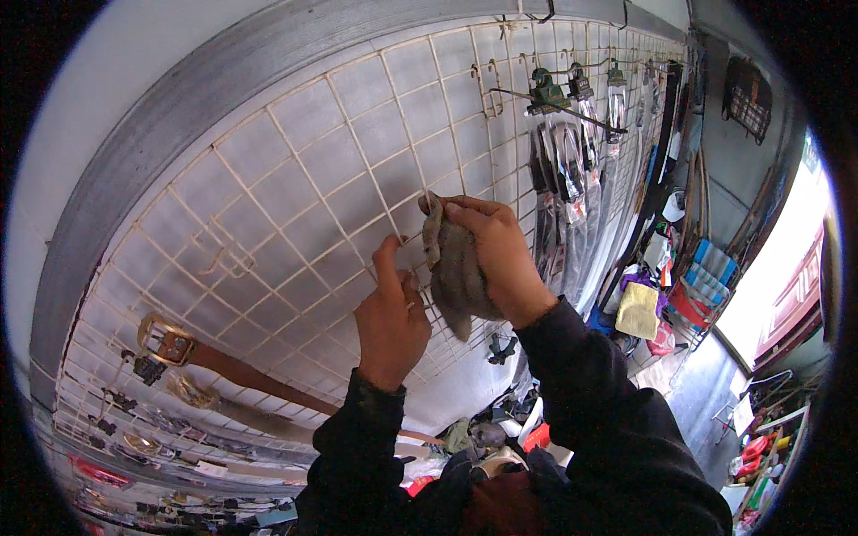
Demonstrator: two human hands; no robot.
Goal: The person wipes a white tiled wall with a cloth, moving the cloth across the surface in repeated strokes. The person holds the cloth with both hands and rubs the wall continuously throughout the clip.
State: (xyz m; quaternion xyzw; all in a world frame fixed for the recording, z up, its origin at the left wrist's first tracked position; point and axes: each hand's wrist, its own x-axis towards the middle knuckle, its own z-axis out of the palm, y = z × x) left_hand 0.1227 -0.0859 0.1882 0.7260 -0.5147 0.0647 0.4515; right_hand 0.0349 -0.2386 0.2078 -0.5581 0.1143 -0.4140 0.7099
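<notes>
A white wire grid panel (345, 120) hangs on the wall in front of me. My right hand (503, 258) holds a grey cloth (459, 281), its upper end pinched around a wire and the rest hanging below my fingers. Just to the left of the cloth is my left hand (395, 318). Its index fingertip touches a wire of the grid and the other fingers are curled. Whether those fingers grip the wire I cannot tell.
Belts in clear sleeves (563, 161) hang from clips at the right. A brown belt with a large gold buckle (167, 340) hangs lower left, near a wire hook (224, 258). Various goods lie below my arms. A folding chair (704, 281) stands by the bright doorway (771, 268).
</notes>
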